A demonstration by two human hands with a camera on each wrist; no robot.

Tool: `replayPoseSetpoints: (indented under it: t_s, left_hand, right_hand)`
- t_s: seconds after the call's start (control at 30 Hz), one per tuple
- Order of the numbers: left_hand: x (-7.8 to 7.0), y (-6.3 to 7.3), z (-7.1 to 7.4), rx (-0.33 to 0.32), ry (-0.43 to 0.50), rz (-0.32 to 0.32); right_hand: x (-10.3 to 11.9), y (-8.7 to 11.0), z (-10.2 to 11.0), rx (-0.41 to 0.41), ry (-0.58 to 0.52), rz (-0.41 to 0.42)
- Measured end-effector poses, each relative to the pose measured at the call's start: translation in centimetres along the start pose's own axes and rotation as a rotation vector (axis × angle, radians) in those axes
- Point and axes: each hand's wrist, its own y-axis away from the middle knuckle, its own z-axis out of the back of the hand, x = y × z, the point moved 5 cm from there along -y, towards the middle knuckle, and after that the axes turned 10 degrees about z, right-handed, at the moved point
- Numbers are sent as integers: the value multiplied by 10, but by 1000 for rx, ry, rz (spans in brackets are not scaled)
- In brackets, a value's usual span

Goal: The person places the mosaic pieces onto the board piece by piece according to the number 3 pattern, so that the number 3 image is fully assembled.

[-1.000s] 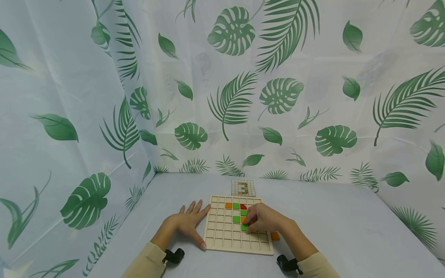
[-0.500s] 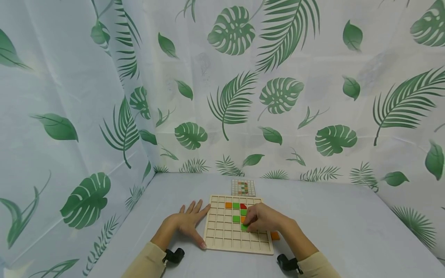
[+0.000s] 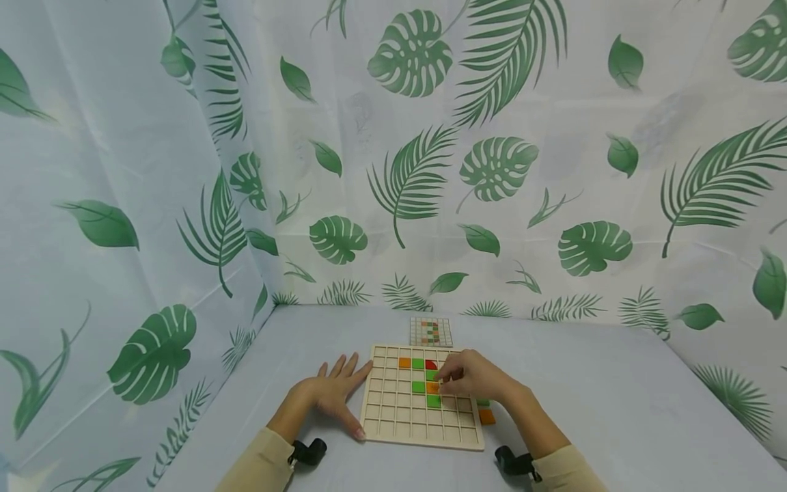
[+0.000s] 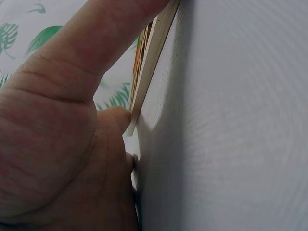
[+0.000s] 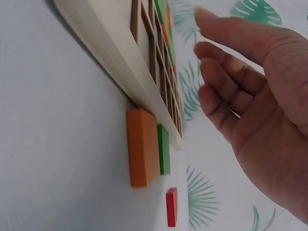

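Observation:
A pale wooden grid board [image 3: 393, 414] lies on the table, with several coloured square tiles in its cells. My left hand [image 3: 335, 393] rests with spread fingers at the board's left side, thumb and forefinger touching its edge. Over the right part of the board hovers my right hand [image 3: 476, 377], fingers loosely bent. In the right wrist view nothing shows between its fingers [image 5: 216, 82]. Close to its fingertips are an orange tile [image 3: 433, 388] and, one cell nearer me, a green tile [image 3: 434, 402]. A red rounded piece [image 3: 431, 365] sits in an upper row.
A small card [image 3: 413, 333] printed with a coloured grid pattern lies behind the board. Beside the board's right edge lie a loose orange tile [image 5: 144, 147], a green tile [image 5: 164, 149] and a red piece [image 5: 172, 207]. Leaf-printed curtains [image 3: 393, 266] stand behind and left.
My right hand has come off the green tile and moved back and right, uncovering that tile, the orange one above it and a loose green tile. My left hand stays put.

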Motion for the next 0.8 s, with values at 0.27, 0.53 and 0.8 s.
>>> replayPoseSetpoints:
  t_s: [0.27,0.53,0.8]
  left_hand:
    - [-1,0,1,-2,-4,-1]
    - [-1,-1,0,-6,-18,1]
    - [1,-1,1,6,-17,-7]
  right_hand:
    - [-8,10,20,-105,70,-7]
    - [-13,17,29,-140,88,-67]
    - [-16,23,37,-159,103,-61]
